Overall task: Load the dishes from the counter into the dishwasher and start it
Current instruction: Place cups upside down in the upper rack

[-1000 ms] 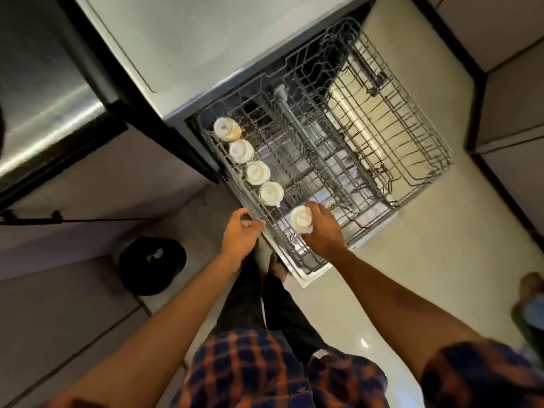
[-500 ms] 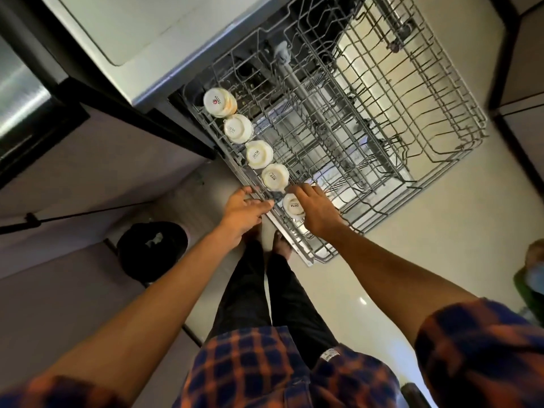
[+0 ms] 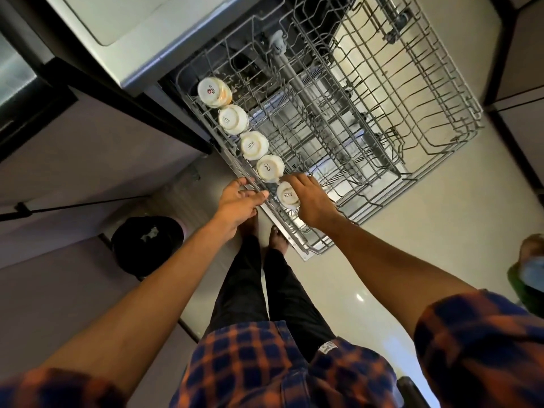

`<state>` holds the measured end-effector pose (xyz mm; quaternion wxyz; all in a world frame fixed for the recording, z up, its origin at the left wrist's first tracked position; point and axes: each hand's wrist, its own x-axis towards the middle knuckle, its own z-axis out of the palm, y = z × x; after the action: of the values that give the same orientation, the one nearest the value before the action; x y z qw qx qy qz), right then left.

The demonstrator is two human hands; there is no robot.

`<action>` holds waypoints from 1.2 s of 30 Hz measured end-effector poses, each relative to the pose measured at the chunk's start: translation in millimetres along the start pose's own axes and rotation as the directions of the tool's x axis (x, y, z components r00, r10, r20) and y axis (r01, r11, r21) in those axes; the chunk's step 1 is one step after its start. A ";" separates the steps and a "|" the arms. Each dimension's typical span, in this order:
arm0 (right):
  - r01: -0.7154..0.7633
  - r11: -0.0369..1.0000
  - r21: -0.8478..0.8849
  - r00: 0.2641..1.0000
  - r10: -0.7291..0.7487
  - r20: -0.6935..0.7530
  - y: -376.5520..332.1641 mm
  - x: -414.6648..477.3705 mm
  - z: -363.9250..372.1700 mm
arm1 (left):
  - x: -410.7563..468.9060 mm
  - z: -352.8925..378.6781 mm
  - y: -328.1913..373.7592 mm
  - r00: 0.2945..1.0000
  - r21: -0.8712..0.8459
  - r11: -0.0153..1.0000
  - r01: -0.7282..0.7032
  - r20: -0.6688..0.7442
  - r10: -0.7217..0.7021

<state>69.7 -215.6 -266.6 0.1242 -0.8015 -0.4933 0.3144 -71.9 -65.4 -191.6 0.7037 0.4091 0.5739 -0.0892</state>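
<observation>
Five cups [image 3: 254, 145]: upside down, rowed along the left edge of the rack [image 3: 441, 153].
Writing: "SISTA" on several bases; farthest cup [image 3: 210, 91] has a red logo, unreadable.
Right hand [image 3: 313, 203]: fingers curled round nearest cup [image 3: 286, 195].
Left hand [image 3: 237, 198]: fingers straight, together, on rack rim.

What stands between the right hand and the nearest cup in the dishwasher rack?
Nothing visible. The right hand holds the nearest cup, which sits upside down in the wire rack, next in line after four other cups.
</observation>
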 end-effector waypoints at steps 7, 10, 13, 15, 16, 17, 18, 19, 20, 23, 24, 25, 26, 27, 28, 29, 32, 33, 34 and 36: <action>-0.280 0.844 0.458 0.919 0.373 -0.125 -13.0 -15.1 -1.0 | -12.5 8.3 -2.4 0.995 0.046 0.997 -0.054 -0.078 0.058; -0.395 0.687 0.610 0.843 0.534 -0.056 -14.8 -23.3 -6.2 | -21.8 7.8 -5.4 0.989 0.052 0.997 -0.058 -0.131 0.065; -0.405 0.643 0.650 0.828 0.559 -0.037 -19.1 -34.2 -18.2 | -38.7 1.6 -10.3 0.981 0.085 0.992 -0.097 -0.161 0.110; -0.399 0.649 0.648 0.842 0.540 -0.022 -24.7 -39.5 -26.1 | -52.7 -6.1 -14.3 0.973 0.120 0.984 -0.129 -0.174 0.148; -0.388 0.657 0.646 0.852 0.523 -0.020 -28.6 -42.4 -29.3 | -60.4 -11.2 -17.8 0.969 0.133 0.981 -0.143 -0.184 0.166; -0.366 0.675 0.641 0.867 0.498 -0.029 -34.6 -44.9 -34.2 | -69.2 -17.3 -21.2 0.962 0.141 0.977 -0.160 -0.200 0.186; -0.334 0.696 0.636 0.884 0.466 -0.045 -42.3 -46.2 -40.0 | -78.5 -24.4 -24.6 0.954 0.148 0.973 -0.179 -0.216 0.208; -0.310 0.711 0.632 0.895 0.442 -0.058 -49.3 -46.0 -44.0 | -86.3 -31.3 -28.3 0.945 0.153 0.968 -0.196 -0.236 0.229; -0.279 0.722 0.633 0.909 0.411 -0.067 -59.2 -45.2 -48.6 | -96.0 -40.9 -32.5 0.932 0.156 0.964 -0.216 -0.262 0.252; -0.177 0.758 0.628 0.952 0.293 -0.086 -94.9 -39.7 -57.7 | -128.2 -73.5 -46.1 0.884 0.148 0.950 -0.274 -0.350 0.310; -0.141 0.769 0.624 0.965 0.248 -0.088 -106.7 -37.4 -59.3 | -137.3 -84.8 -51.5 0.864 0.151 0.944 -0.295 -0.379 0.331; -0.101 0.779 0.618 0.979 0.187 -0.076 -126.1 -33.8 -61.0 | -150.5 -101.0 -57.4 0.831 0.141 0.935 -0.326 -0.428 0.355; -0.071 0.785 0.616 0.989 0.134 -0.058 -141.1 -30.7 -60.9 | -162.1 -114.7 -63.0 0.803 0.143 0.927 -0.347 -0.466 0.372; -0.042 0.802 0.595 0.995 0.085 -0.045 -156.9 -27.7 -60.8 | -172.1 -129.4 -69.7 0.775 0.149 0.921 -0.360 -0.502 0.384; 0.006 0.819 0.573 0.999 0.020 -0.038 -177.4 -23.4 -59.4 | -185.7 -147.1 -77.0 0.741 0.155 0.916 -0.370 -0.546 0.392; 0.055 0.834 0.549 0.998 -0.042 -0.036 -195.5 -21.5 -57.9 | -196.1 -162.9 -86.8 0.706 0.157 0.911 -0.381 -0.587 0.396; 0.199 0.856 0.478 0.969 -0.246 0.038 -264.6 -12.7 -50.8 | -235.6 -218.4 -119.9 0.564 0.146 0.902 -0.407 -0.736 0.374; 0.247 0.858 0.450 0.948 -0.311 0.073 -288.7 -11.0 -49.5 | -248.5 -234.6 -131.6 0.515 0.146 0.900 -0.412 -0.777 0.362; 0.298 0.853 0.428 0.924 -0.370 0.095 -309.8 -9.7 -48.9 | -260.5 -247.5 -141.2 0.468 0.148 0.900 -0.410 -0.813 0.347; 0.412 0.827 0.384 0.863 -0.489 0.127 -362.7 -9.6 -42.0 | -289.2 -274.6 -161.7 0.348 0.151 0.893 -0.424 -0.883 0.315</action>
<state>-165.5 -44.4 -45.8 0.2778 -0.5873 -0.6173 0.4436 -464.0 -83.6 -15.2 0.3167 0.4747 0.7520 0.3300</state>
